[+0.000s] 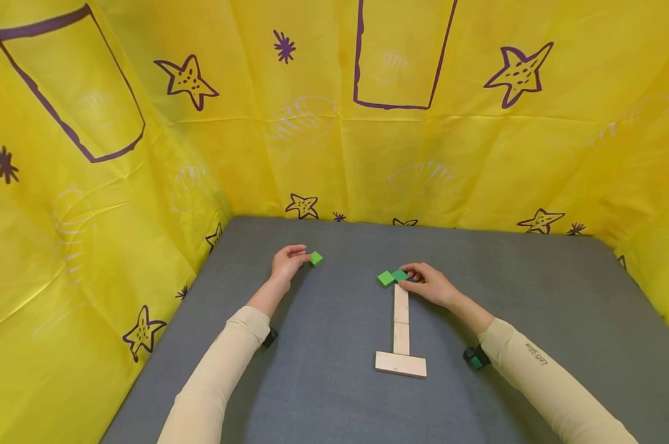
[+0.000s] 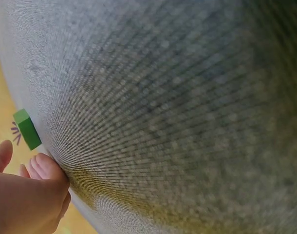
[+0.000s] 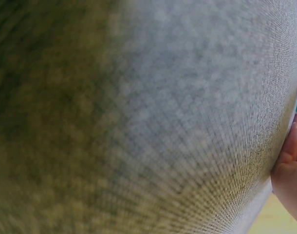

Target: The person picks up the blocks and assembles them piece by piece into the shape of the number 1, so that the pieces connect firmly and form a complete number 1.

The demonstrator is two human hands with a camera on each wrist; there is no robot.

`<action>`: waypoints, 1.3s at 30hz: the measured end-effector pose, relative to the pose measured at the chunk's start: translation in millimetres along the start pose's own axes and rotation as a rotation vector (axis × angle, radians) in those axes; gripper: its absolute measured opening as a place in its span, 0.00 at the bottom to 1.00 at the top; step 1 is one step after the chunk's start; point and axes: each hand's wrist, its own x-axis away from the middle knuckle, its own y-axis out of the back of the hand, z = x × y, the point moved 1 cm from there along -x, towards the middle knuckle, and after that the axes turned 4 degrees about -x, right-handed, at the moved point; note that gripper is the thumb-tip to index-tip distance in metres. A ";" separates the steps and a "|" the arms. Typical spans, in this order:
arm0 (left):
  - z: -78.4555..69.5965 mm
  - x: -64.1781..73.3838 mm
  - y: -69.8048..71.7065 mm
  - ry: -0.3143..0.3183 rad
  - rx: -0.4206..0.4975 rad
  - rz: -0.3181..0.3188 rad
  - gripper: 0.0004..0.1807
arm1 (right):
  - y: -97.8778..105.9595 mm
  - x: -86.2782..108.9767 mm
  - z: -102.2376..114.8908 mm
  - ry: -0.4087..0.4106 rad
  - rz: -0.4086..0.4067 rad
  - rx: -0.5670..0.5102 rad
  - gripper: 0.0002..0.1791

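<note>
A light green block (image 1: 316,258) lies at the far left of the grey table. Close beside it is my left hand (image 1: 288,264); in the left wrist view the same block (image 2: 27,129) sits just beyond the fingertips, not between thumb and fingers. My right hand (image 1: 431,285) pinches a dark green block (image 1: 399,275) between thumb and fingers. Against that block's left side lies another light green block (image 1: 386,279). Below them two pale wooden planks (image 1: 401,320) form a line, ending at a crosswise plank (image 1: 401,364). The right wrist view shows only part of the hand (image 3: 292,161).
A grey table (image 1: 323,394) fills the lower view. Yellow cloth (image 1: 245,148) with purple starfish drawings hangs along its back and sides. Each wrist carries a dark camera, one beneath the left sleeve (image 1: 270,337) and one beneath the right sleeve (image 1: 495,336).
</note>
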 end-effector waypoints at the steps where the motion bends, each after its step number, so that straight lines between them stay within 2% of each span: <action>1: 0.4 0.0 0.0 -0.007 -0.029 -0.005 0.21 | -0.1 0.0 0.2 -0.001 0.000 0.000 0.23; 7: 2.0 -1.0 -2.1 -0.046 -0.160 -0.016 0.19 | -1.3 0.8 1.0 -0.004 0.001 0.000 0.22; 20: 0.0 4.1 -9.8 -0.112 -0.346 -0.014 0.21 | -1.9 1.7 2.6 0.002 -0.005 0.006 0.22; 29: 1.5 4.3 -9.5 -0.136 -0.414 -0.019 0.22 | -1.6 0.0 0.3 -0.001 -0.001 0.008 0.23; 39: 2.6 4.9 -10.1 -0.140 -0.387 -0.017 0.22 | -0.1 -0.3 -0.6 0.017 -0.004 0.005 0.22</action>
